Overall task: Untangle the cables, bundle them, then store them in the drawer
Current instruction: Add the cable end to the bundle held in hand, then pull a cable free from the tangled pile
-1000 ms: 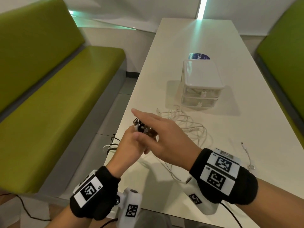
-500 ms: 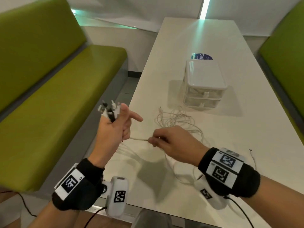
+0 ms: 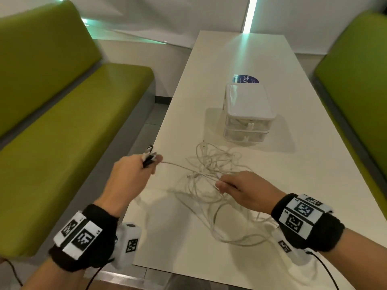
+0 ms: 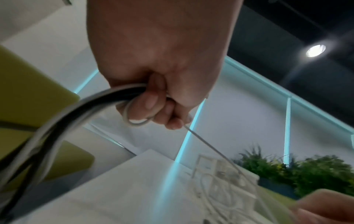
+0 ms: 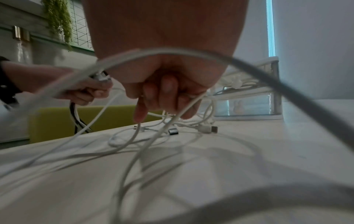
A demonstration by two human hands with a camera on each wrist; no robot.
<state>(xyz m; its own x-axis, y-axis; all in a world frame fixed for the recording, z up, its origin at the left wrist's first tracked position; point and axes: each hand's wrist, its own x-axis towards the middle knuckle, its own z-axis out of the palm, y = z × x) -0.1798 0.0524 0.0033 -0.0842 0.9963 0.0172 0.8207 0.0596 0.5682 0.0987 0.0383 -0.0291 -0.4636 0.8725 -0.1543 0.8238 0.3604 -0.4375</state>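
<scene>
left hand (image 3: 134, 174) fist grips cable ends (image 3: 149, 156); right hand (image 3: 243, 190) pinches white cables (image 3: 211, 170) above table (image 3: 272, 185).

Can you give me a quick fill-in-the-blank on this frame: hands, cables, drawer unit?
The left hand grips a bunch of cable ____.
The right hand pinches white cables from the tangle on the ____.
Both drawers of the drawer unit are ____.
The bench seats are ____.

Missing words: ends; table; closed; green
</scene>
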